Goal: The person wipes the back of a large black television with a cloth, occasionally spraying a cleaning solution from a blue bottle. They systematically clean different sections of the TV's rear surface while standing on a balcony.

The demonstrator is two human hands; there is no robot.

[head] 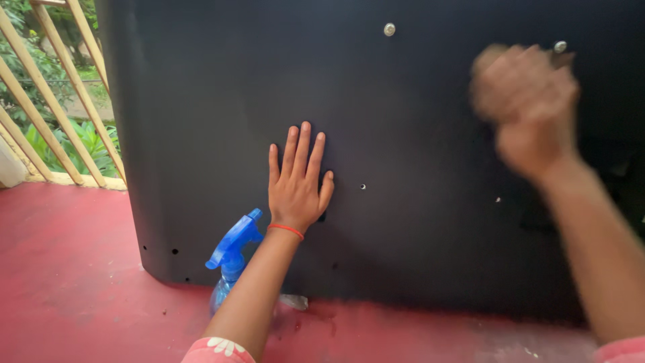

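Panel (416,134), black, upright on the red floor (74,269): left hand (295,185) lies flat at centre, fingers spread, right hand (527,107) blurred at 2 o'clock, grip indiscernible; bracing firmly would steady strokes; spray bottle (232,259) stands at 7 o'clock.

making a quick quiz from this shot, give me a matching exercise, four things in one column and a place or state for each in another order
Things:
1. left hand
2. right hand
3. spray bottle
4. railing

Places or states:
A. blurred, up near a screw
B. wooden, far left before green plants
C. flat, fingers spread on the black panel
D. blue, standing on the red floor

Pairs: 1-C, 2-A, 3-D, 4-B
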